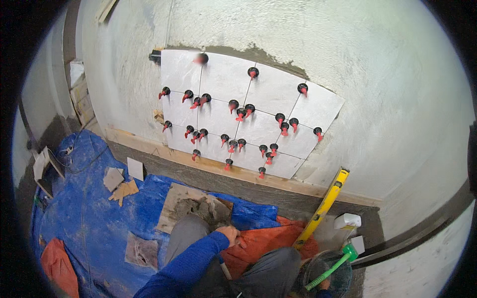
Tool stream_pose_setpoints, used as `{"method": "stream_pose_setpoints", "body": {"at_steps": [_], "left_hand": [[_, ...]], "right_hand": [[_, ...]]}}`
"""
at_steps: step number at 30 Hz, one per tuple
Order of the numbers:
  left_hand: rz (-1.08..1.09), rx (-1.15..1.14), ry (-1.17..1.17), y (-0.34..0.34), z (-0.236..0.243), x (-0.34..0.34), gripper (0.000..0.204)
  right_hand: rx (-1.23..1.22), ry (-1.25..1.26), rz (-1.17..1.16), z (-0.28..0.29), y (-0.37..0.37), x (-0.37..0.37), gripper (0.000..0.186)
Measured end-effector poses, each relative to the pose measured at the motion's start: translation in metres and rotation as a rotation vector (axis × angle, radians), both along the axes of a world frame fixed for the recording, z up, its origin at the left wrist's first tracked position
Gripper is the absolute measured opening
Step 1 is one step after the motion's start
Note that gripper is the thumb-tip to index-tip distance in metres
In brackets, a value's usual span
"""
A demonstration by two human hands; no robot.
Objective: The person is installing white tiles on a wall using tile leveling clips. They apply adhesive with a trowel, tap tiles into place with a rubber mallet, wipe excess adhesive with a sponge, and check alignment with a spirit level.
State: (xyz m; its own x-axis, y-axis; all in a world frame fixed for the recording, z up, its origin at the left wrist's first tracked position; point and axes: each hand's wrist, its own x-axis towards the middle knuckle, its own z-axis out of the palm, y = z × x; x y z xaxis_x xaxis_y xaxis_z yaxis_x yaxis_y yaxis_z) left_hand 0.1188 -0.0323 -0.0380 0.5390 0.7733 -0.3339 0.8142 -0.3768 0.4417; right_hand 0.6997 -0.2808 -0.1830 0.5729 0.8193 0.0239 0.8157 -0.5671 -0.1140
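My left hand [229,235], at the end of a blue sleeve, hangs beside my left knee above an orange cloth [261,243]. Its fingers are loosely apart, and I make out nothing in them. At the lower right, my right hand [324,284] is down at a dark bucket [310,270], its fingers hidden. Across that bucket lies a green mallet [330,272], just above the right hand. On the wall ahead, pale grey tiles [276,92] stand in rows, with black-and-red levelling clips [241,113] along their joints. Grey mortar [201,208] is heaped on a board [171,201] near my left knee.
A yellow spirit level [323,206] leans against the wall at right, near a white box [347,221]. A wooden batten [238,177] runs under the tiles. Blue sheeting [99,223] covers the floor at left, bearing tile offcuts [114,179] and another orange cloth [58,265].
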Motion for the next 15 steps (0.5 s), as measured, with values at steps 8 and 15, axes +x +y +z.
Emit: {"method": "stream_pose_setpoints", "body": {"at_steps": [8, 15], "left_hand": [[-0.034, -0.026, -0.249, 0.021, -0.010, 0.039, 0.045], [0.063, 0.069, -0.431, 0.020, 0.011, 0.007, 0.032]], "right_hand": [[-0.015, -0.208, -0.204, 0.054, -0.047, -0.009, 0.033], [0.732, 0.036, -0.330, 0.256, -0.021, -0.074, 0.032]]}}
